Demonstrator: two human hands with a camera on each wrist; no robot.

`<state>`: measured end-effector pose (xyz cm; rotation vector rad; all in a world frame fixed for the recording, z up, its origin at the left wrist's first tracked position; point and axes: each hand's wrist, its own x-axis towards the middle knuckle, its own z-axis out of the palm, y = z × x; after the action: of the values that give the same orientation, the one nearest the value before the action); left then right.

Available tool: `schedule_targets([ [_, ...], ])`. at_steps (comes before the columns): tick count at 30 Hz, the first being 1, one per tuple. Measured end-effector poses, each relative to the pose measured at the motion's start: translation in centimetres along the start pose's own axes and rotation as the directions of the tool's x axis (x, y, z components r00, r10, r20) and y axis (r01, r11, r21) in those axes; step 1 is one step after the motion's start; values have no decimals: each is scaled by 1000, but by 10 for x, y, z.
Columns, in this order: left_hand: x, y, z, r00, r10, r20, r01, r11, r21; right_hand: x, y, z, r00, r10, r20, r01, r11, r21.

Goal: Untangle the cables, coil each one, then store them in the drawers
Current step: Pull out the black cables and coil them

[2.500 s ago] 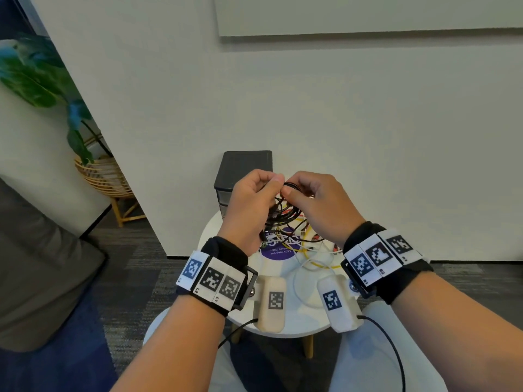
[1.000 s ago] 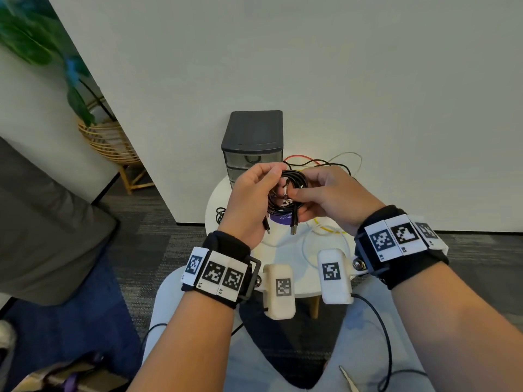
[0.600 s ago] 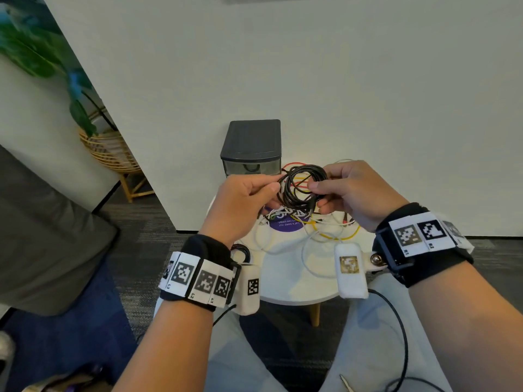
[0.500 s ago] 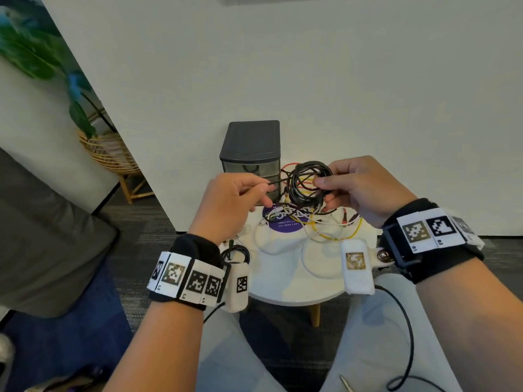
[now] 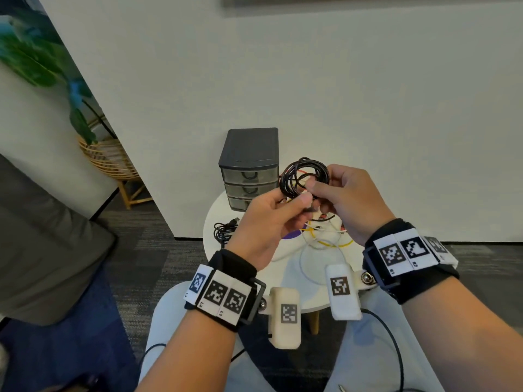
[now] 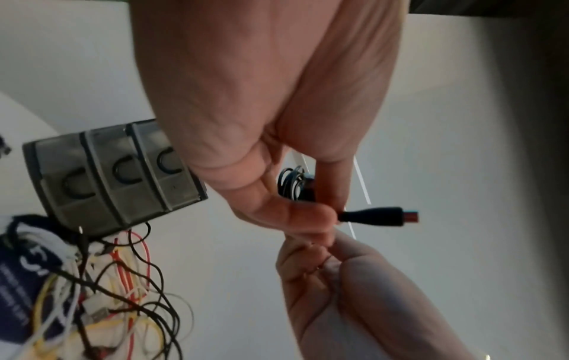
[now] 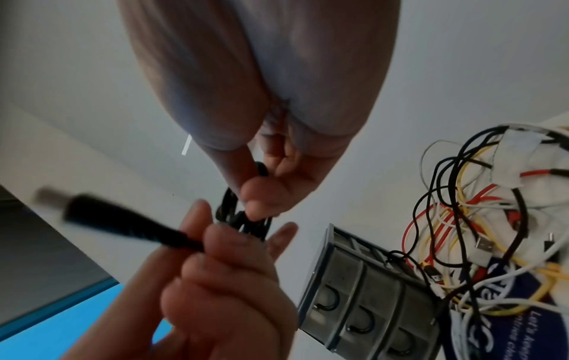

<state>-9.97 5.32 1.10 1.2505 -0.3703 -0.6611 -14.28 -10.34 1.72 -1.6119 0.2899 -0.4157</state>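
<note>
Right hand [image 5: 343, 198] is pinching the coiled thin black rubber cable [image 5: 304, 176] while left hand [image 5: 271, 222] is gripping its black plug end [image 6: 374, 216]; tucking it snugly should be locking the coil, grey plastic three-drawer unit [image 5: 249, 168] waiting just beyond.

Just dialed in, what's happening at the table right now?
A person is coiling a black cable above the small round table. The right hand holds the coil while the left hand pinches its plug end. A tangle of other cables lies on the table, one black bundle beside it. The drawer unit is closed.
</note>
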Motion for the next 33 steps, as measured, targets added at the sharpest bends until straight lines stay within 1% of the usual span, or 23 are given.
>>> schedule_targets([
  [2, 1, 3, 0, 1000, 7, -27, -9, 998, -62, -1, 1, -2, 999, -32, 24, 33, 998, -45],
  [5, 2, 4, -3, 998, 32, -56, -35, 998, -55, -3, 0, -4, 994, -69, 83, 76, 993, -86],
  [11, 0, 1, 3, 982, 118, -147, -104, 989, 103, -1, 1, -4, 971, -175, 162, 214, 941, -261],
  [14, 1, 1, 6, 967, 163, -195, -127, 975, 185, -2, 2, -1, 965, -198, 172, 243, 921, -304],
  [16, 1, 1, 7, 955, 193, -224, -140, 962, 235, -3, 1, 1, 966, -177, 188, 228, 926, -301],
  [18, 3, 0, 7, 941, 223, -256, -148, 948, 283, -3, 0, 0, 968, -135, 210, 187, 949, -253],
  [21, 5, 0, 5, 923, 256, -286, -161, 935, 317, -4, -5, -5, 953, -80, 293, 143, 969, -202],
  [23, 6, 2, 5, 912, 283, -296, -179, 926, 333, -5, -7, -6, 945, -80, 317, 148, 969, -197],
  [24, 6, 3, 6, 908, 297, -297, -189, 920, 343, -5, -8, -6, 950, -97, 297, 157, 970, -187],
  [26, 5, 7, 10, 910, 311, -276, -204, 912, 355, -4, -9, -3, 965, -149, 215, 184, 972, -150],
  [28, 5, 9, 12, 924, 308, -225, -206, 900, 385, -4, -7, -2, 976, -146, 162, 161, 983, -84],
  [31, 3, 11, 12, 945, 291, -147, -207, 884, 419, -4, -6, -5, 982, -43, 187, 39, 999, 25],
  [33, 1, 11, 11, 953, 283, -112, -215, 885, 412, -4, -7, -8, 973, 33, 229, -55, 994, 90],
])
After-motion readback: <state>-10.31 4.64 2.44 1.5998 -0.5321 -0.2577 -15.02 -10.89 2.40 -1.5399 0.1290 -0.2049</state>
